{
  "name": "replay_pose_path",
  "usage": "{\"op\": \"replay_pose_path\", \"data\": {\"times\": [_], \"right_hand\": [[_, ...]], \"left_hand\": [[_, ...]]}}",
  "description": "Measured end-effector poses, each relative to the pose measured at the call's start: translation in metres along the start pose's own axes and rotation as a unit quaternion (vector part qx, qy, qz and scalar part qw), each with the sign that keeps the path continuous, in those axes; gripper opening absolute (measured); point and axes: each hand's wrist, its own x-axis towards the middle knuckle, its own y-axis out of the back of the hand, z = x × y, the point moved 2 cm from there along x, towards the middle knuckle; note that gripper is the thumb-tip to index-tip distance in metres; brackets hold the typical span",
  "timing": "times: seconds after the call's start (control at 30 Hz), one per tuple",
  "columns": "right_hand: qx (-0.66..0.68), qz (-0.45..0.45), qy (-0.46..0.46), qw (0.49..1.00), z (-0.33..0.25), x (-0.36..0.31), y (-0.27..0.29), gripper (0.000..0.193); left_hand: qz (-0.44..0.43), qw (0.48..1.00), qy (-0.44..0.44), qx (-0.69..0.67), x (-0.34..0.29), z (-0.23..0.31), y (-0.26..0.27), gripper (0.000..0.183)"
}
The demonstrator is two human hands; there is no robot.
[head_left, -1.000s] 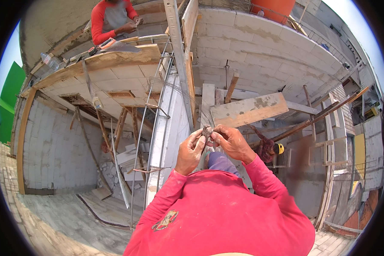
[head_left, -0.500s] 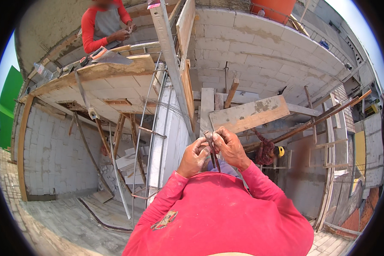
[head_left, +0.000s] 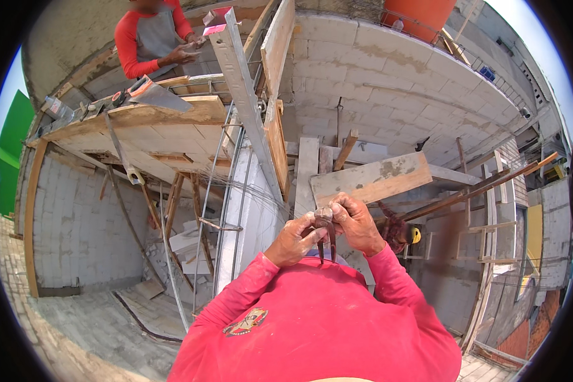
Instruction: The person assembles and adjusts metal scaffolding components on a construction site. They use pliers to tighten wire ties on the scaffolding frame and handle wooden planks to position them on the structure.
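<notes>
In front of my chest I hold a pair of dark, worn pincers [head_left: 325, 223], with the rounded head up and the two handles pointing down toward my red shirt. My left hand [head_left: 295, 240] is closed on its left side, thumb and fingers just below the head. My right hand [head_left: 359, 228] pinches at the right side of the head with thumb and forefinger. The fingers partly cover the jaws, and whether anything small sits between them cannot be made out.
A metal channel post [head_left: 247, 95] and steel rebar [head_left: 232, 210] rise at my left front. A handsaw [head_left: 159, 97] lies on the plank-edged ledge beside a co-worker [head_left: 156, 41]. Ahead rests a mortar-stained board [head_left: 372, 177]. Below right is a person in a yellow helmet [head_left: 416, 235].
The pincers have turned, so the broad head and both spread handles now show. My right hand has shifted slightly down and right. The co-worker's hands have moved a little.
</notes>
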Motion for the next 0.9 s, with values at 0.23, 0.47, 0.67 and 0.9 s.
{"op": "replay_pose_path", "data": {"times": [0.23,0.47,0.67,0.9], "right_hand": [[0.232,0.034,0.045,0.971,-0.019,0.006,0.020,0.022],[0.057,0.033,0.170,0.983,-0.034,0.006,0.026,0.022],[0.086,0.022,0.026,0.996,-0.016,0.005,0.038,0.023],[0.041,0.268,0.051,0.961,-0.032,0.014,0.121,0.025]], "left_hand": [[-0.057,0.996,0.001,0.068,0.033,0.024,0.002,0.024],[0.128,0.991,0.001,-0.030,0.051,0.029,0.006,0.023],[0.293,0.921,-0.179,-0.184,0.074,0.054,0.032,0.020],[0.357,0.836,-0.341,-0.237,0.033,0.117,0.099,0.019]]}}
